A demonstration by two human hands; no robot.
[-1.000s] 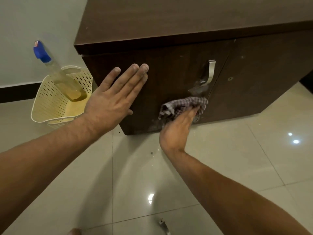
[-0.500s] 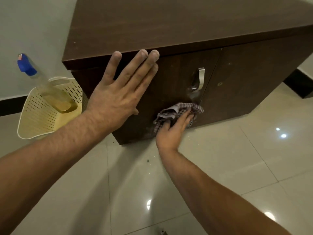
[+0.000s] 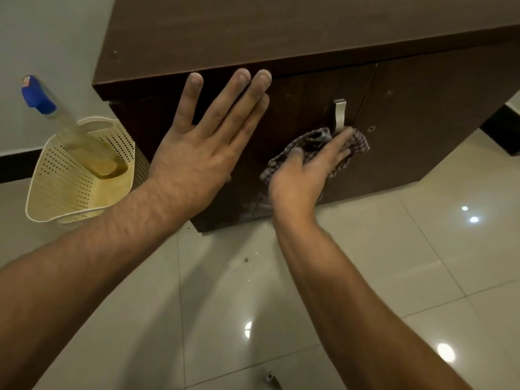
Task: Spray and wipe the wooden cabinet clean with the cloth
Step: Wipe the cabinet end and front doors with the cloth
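A dark brown wooden cabinet [image 3: 309, 32] stands on the tiled floor and fills the upper part of the view. My left hand [image 3: 202, 153] lies flat and open against its left door, fingers spread and reaching the top edge. My right hand [image 3: 304, 175] presses a checked grey cloth [image 3: 357, 142] against the same door, just below the metal handle [image 3: 339, 114]. Pale smears show on the door's lower part [image 3: 253, 205]. A spray bottle [image 3: 56, 119] with a blue head and yellowish liquid leans in a cream basket at the left.
The cream perforated basket [image 3: 70, 190] sits on the floor against the white wall, left of the cabinet. Glossy beige floor tiles [image 3: 394, 249] spread in front, with a few dark specks. A small metal piece [image 3: 271, 379] lies near the bottom edge.
My right hand has slid the cloth up and to the right, toward the handle. My left hand stays flat on the door. The camera has come closer and looks down more steeply.
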